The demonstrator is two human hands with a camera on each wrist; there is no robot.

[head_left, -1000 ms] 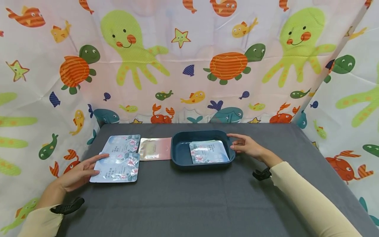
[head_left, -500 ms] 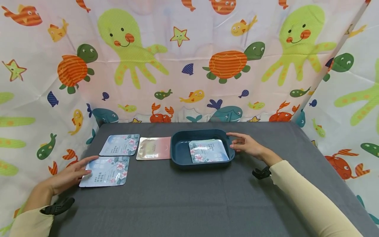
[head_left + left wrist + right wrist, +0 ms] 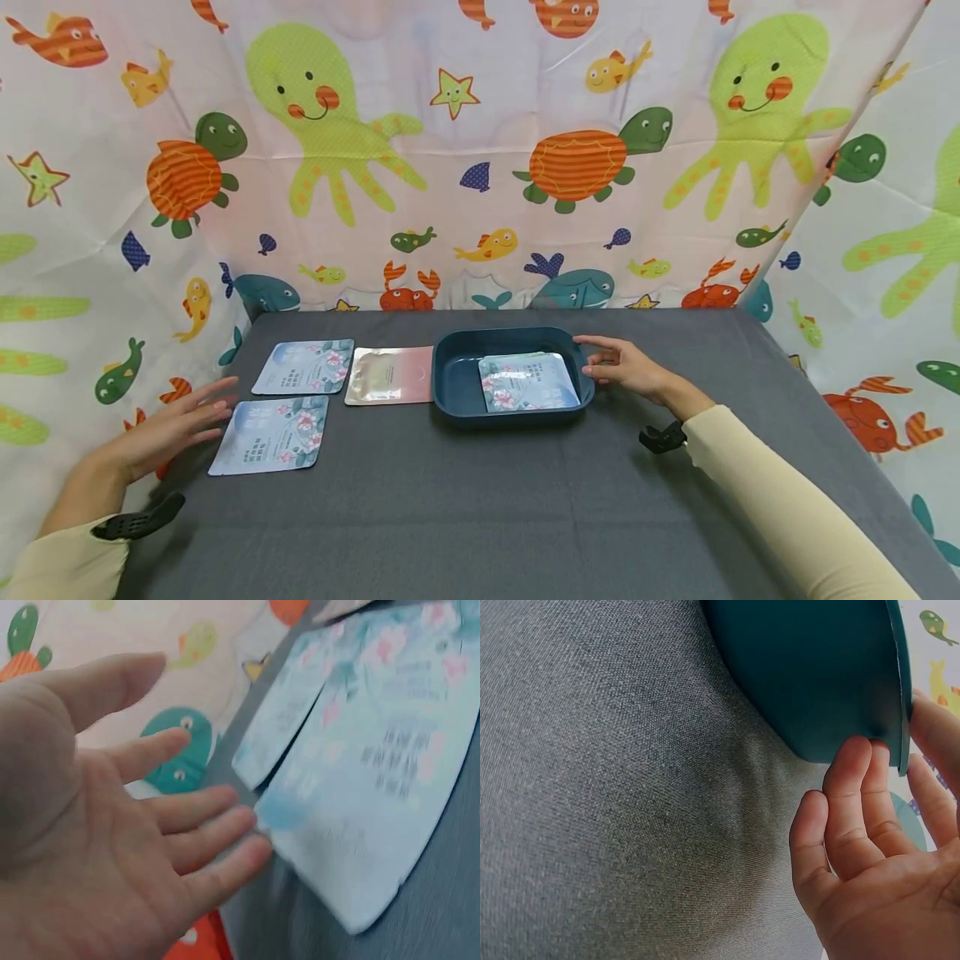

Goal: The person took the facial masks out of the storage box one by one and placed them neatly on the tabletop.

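Note:
My left hand (image 3: 168, 425) hovers with spread fingers at the left end of a light-blue floral sheet mask packet (image 3: 272, 435), holding nothing. In the left wrist view its fingertips (image 3: 255, 847) appear close to that packet; whether they touch is unclear. A matching packet (image 3: 303, 367) lies just behind it, and a pink-gold packet (image 3: 390, 376) to the right. At the right end of a dark-blue tray (image 3: 459, 408) is my right hand (image 3: 626, 369), its thumb on the rim and bent fingers against the outer wall. Inside the tray lie stacked blue floral packets (image 3: 529, 383).
A grey cloth (image 3: 480, 508) covers the table. Around the back and sides hangs a curtain (image 3: 450, 200) printed with sea animals. The pink-gold packet reaches up to the tray's left side.
My left hand drew the front blue packet leftward and nearer, off the one behind, then let go and moved back left. The right hand and tray stayed in place.

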